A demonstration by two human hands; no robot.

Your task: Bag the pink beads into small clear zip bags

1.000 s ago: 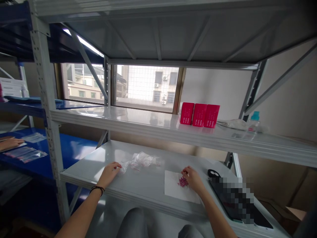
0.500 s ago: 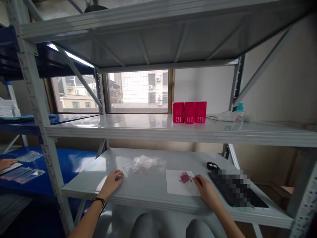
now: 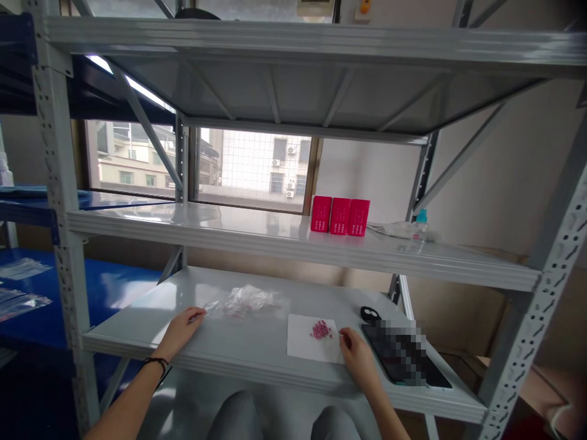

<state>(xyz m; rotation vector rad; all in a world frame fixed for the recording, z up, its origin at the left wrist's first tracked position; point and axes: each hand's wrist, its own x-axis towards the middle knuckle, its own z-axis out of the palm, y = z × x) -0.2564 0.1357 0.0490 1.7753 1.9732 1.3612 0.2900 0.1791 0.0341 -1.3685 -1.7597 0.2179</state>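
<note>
My left hand (image 3: 181, 333), with a dark band at its wrist, lies on the left part of the lower grey shelf. Its fingers are pinched at a small clear plastic bag (image 3: 211, 307). Beside that bag is a loose heap of crumpled clear plastic bags (image 3: 252, 300). A white sheet of paper (image 3: 299, 343) lies right of centre, bearing a cluster of small pink-red beads (image 3: 321, 330). My right hand (image 3: 356, 353) is at the paper's right edge, just right of the beads. Its fingers are curled together; anything between the fingertips is too small to make out.
To the right lie a dark flat device (image 3: 394, 357), partly pixelated, and a black roll (image 3: 369, 315). Above, the middle shelf (image 3: 229, 235) holds red boxes (image 3: 340, 216) and a blue-capped bottle (image 3: 420, 226). A blue shelf (image 3: 110, 293) with flat bags adjoins at left.
The view has shifted and tilted, so things appear further left. My right hand has drawn slightly away from the beads. My left hand stays at the small bag. A co-worker's hand has left view.
</note>
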